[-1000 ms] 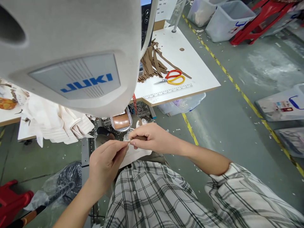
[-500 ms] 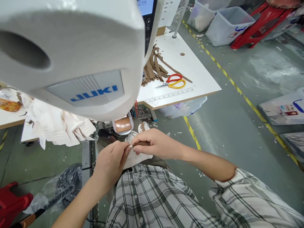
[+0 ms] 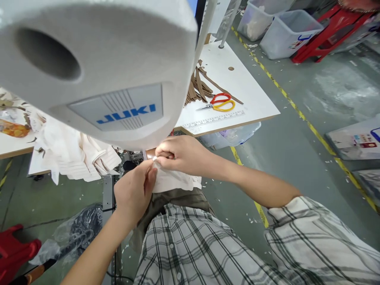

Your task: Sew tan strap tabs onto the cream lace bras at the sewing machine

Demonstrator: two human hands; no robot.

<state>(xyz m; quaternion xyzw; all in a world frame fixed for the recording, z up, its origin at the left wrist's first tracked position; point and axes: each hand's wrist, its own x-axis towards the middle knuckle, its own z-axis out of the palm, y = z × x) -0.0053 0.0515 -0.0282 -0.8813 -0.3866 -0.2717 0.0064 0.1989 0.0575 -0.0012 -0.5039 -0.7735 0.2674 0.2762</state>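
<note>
Right of the machine head (image 3: 118, 47) marked "JUKI", a clear bin (image 3: 263, 20) holds pale material; beneath the machine head, left hand (image 3: 132, 192) and right hand (image 3: 190, 156) pinch white cloth (image 3: 173, 182)

Head-worn view, forward and steeply down

The camera rides on the wearer's head and looks down the front of the plaid shirt (image 3: 190, 245), which spreads at 6 o'clock. Nearest the lens, the sewing-machine head (image 3: 103, 47) looms from 10 to 12 o'clock. The right hand (image 3: 190, 156) lies about mid-frame, the left hand (image 3: 133, 194) towards 8, both close. Farther off come the tabletop (image 3: 252, 95) at 1, the floor (image 3: 297, 158) at 3.
</note>
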